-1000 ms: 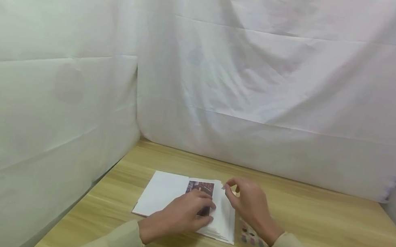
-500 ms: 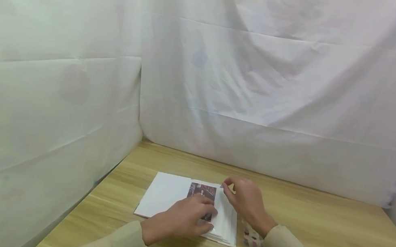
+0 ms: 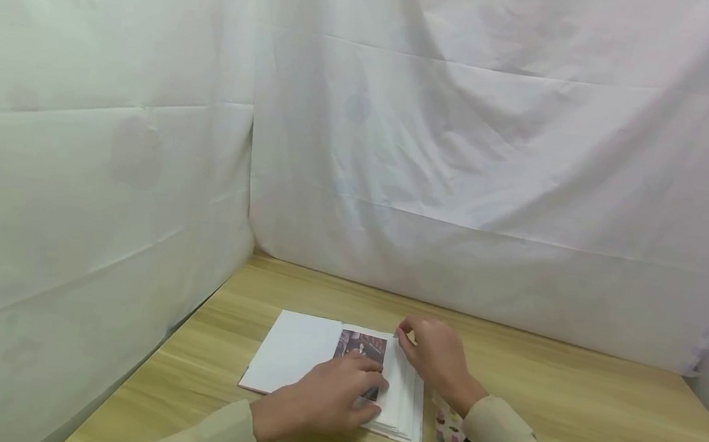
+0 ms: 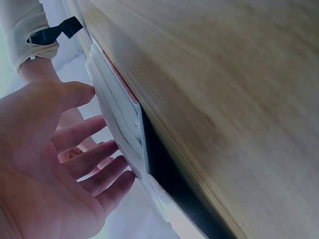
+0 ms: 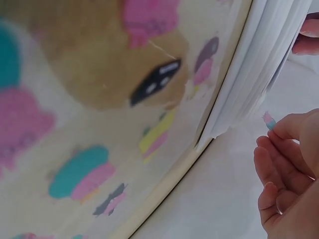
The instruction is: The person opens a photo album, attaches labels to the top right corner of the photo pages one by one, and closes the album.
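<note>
Pinching a sticker (image 5: 269, 121) with my right hand (image 3: 434, 353), I'm resting my spread left hand (image 3: 335, 394) on the album (image 3: 292, 350) to its left.

Remotely, I observed the right hand (image 5: 289, 172) pinching a pink-and-teal sticker (image 5: 269, 121) near white pages (image 5: 249, 74); a sticker sheet (image 5: 124, 132) occupied the foreground

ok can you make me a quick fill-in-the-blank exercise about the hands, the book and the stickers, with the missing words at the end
1. The bare left hand partly covers a dark rectangular photo on the ____ side of the open white-paged book.
2. The bare right hand pinches a small sticker coloured teal and ____.
3. A thin sheet of multicoloured stickers lies on a pale table patterned with ____ grain.

Missing words: right; pink; wood
</note>
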`<state>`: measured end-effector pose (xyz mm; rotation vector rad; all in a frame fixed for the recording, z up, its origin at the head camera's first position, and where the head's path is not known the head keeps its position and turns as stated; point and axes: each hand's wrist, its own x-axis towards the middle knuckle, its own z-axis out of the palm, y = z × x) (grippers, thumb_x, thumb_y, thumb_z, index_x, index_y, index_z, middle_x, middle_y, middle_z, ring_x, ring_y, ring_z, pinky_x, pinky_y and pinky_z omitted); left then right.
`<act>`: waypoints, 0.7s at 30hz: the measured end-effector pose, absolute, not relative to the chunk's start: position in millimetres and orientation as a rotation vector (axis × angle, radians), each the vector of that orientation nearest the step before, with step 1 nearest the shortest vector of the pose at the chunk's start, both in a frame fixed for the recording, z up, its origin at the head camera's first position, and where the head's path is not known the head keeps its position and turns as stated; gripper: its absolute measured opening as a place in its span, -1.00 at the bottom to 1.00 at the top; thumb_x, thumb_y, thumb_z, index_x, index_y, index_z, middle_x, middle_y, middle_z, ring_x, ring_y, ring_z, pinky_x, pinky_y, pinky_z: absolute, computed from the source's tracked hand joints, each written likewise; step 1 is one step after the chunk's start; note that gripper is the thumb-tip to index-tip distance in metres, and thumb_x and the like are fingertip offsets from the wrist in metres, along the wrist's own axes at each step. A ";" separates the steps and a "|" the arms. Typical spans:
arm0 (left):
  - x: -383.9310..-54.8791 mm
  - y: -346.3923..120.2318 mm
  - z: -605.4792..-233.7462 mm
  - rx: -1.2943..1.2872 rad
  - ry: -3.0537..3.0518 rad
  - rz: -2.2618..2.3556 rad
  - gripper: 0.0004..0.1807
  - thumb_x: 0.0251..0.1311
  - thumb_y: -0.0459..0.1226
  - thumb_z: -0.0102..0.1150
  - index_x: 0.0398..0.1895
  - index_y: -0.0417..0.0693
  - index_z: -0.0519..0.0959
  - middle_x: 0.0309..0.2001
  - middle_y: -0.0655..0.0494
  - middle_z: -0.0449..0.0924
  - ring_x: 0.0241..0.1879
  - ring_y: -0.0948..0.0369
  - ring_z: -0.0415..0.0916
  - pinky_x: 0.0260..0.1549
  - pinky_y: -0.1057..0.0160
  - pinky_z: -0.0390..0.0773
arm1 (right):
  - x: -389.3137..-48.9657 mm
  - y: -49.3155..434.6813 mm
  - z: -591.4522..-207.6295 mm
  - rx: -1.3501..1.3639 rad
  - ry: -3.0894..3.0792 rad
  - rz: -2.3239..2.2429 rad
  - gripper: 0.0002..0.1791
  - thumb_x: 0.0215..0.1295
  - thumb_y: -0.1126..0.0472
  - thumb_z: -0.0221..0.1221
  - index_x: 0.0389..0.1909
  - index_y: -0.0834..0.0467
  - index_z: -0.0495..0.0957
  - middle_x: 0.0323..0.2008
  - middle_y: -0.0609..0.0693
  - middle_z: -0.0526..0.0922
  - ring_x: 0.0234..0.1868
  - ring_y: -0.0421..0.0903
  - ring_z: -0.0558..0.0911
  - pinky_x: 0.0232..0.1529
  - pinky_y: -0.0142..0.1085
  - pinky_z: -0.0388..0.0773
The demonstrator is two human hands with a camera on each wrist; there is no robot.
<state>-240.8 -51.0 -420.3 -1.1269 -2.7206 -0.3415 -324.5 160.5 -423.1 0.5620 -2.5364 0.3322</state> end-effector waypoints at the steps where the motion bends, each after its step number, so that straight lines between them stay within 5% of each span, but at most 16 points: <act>1: -240.8 -50.9 -420.1 -1.131 -2.717 -0.336 -0.67 0.30 -0.03 0.23 0.09 0.19 0.65 0.21 0.20 0.60 0.25 0.19 0.50 0.24 0.14 0.53 | -325.3 160.5 -423.2 0.563 -2.535 0.326 -0.95 0.28 0.10 0.31 -0.34 -0.05 0.73 -0.43 -0.19 0.73 -0.58 -0.32 0.37 -0.57 -0.45 0.31; 21: -238.6 -50.1 -422.8 -1.136 -2.645 -0.231 -0.67 0.31 -0.01 0.21 0.08 0.18 0.65 0.18 0.19 0.61 0.18 0.17 0.52 0.05 0.20 0.62 | -329.6 156.3 -427.7 0.625 -2.565 0.289 -0.94 0.23 0.12 0.34 -0.43 -0.06 0.72 -0.42 -0.21 0.74 -0.55 -0.34 0.45 -0.55 -0.44 0.36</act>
